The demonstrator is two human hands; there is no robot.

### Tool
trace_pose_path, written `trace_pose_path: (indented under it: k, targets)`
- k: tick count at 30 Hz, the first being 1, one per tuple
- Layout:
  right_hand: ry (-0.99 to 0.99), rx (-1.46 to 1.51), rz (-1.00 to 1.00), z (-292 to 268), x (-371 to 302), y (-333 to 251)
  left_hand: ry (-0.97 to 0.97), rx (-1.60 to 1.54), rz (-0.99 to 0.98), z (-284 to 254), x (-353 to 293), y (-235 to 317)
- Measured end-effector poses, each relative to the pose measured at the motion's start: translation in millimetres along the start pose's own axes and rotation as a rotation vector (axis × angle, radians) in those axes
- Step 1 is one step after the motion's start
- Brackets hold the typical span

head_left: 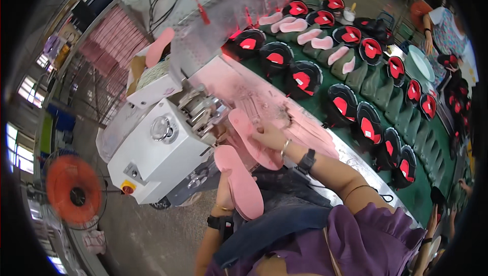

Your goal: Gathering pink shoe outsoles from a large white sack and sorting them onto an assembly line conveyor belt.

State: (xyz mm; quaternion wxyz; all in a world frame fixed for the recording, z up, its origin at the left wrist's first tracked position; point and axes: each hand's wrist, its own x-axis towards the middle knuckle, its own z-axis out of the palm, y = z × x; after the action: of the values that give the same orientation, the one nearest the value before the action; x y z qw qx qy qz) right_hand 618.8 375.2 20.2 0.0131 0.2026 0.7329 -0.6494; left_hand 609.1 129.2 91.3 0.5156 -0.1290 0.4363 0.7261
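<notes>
A pink insole (238, 182) rests in my left hand (224, 194), low in front of my lap. The fingers wrap its side and underside, partly hidden; a second layer seems to show along its edge, but I cannot tell how many pieces are there. Just right of it and farther off, my right hand (271, 136) pinches the edge of another pink insole (245, 129). That one lies slanted by the metal working head (202, 109) of a white machine (160, 151). The two insoles are close together, near the dusty pink worktop (254, 93).
A green conveyor (325, 104) at right carries black shoes (368, 123) with red linings, grey-green shoes or lasts (394, 108) and pink insoles (321, 43). Pink sheets (109, 39) are stacked on a rack at left. An orange fan (76, 189) stands nearby. A co-worker (450, 32) is across the conveyor.
</notes>
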Motion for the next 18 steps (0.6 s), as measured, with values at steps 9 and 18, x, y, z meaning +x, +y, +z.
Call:
trace_pose_path:
  k: [9,18]
  targets:
    - [0.230,-0.185,-0.092,17.2,116.2,6.5,0.055,0.006,-0.026,1.6,-12.4,1.8]
    - [0.347,-0.496,-0.161,-30.8,44.8,-42.6,0.123,-0.062,0.006,-24.5,-0.5,-16.8]
